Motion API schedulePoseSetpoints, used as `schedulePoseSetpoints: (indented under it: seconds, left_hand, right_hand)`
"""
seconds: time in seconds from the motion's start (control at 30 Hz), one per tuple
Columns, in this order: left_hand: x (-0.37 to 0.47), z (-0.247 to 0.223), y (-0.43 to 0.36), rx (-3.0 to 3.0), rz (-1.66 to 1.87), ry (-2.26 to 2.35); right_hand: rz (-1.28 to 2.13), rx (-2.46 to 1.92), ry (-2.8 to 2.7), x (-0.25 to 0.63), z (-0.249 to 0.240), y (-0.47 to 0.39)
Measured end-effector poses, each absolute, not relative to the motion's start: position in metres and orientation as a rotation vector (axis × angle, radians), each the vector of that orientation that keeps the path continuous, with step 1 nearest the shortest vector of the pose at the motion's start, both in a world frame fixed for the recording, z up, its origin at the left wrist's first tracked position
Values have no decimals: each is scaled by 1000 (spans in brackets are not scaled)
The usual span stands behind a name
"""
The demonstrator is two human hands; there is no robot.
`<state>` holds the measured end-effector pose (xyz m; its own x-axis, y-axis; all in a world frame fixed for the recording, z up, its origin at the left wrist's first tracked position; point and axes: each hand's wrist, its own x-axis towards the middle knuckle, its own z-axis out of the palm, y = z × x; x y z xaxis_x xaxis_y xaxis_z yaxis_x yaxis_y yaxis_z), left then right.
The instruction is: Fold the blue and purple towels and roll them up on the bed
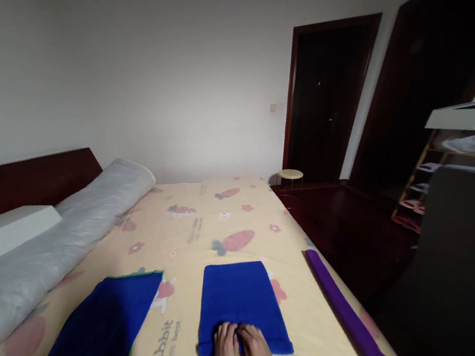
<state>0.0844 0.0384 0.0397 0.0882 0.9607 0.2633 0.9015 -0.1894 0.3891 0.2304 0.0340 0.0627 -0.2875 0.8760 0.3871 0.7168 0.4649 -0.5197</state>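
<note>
A blue cloth [238, 290], folded into a neat rectangle, lies flat on the bed in front of me. Its near edge is turned over in a narrow band. My left hand [226, 343] and my right hand [254, 345] are side by side at the middle of that band, fingers curled over it and gripping the fabric. The fingertips are partly hidden. To the left, a second blue cloth [94, 322] with a green edge is spread at a slant. A long purple cloth roll [344, 310] lies along the bed's right side.
The bed [193, 237] has a cream, strawberry-printed sheet. A grey wrapped bolster [91, 204] and a white box [17, 229] are at the left by the headboard [25, 178]. Beyond the right edge stand a round stool [290, 174] and a shelf rack [423, 175].
</note>
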Motion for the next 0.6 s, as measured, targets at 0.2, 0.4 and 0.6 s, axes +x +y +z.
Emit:
schedulePoseSetpoints:
  seconds: [0.2, 0.4, 0.6]
  left_hand:
    - [64, 39, 34, 2216, 644, 2063]
    - [81, 38, 33, 2256, 508, 2234]
    - [80, 36, 39, 2286, 346, 1971]
  right_hand:
    - [128, -1645, -1814, 264, 31, 37]
    - [312, -1590, -1859, 247, 56, 34]
    - [625, -1307, -2076, 235, 75, 43]
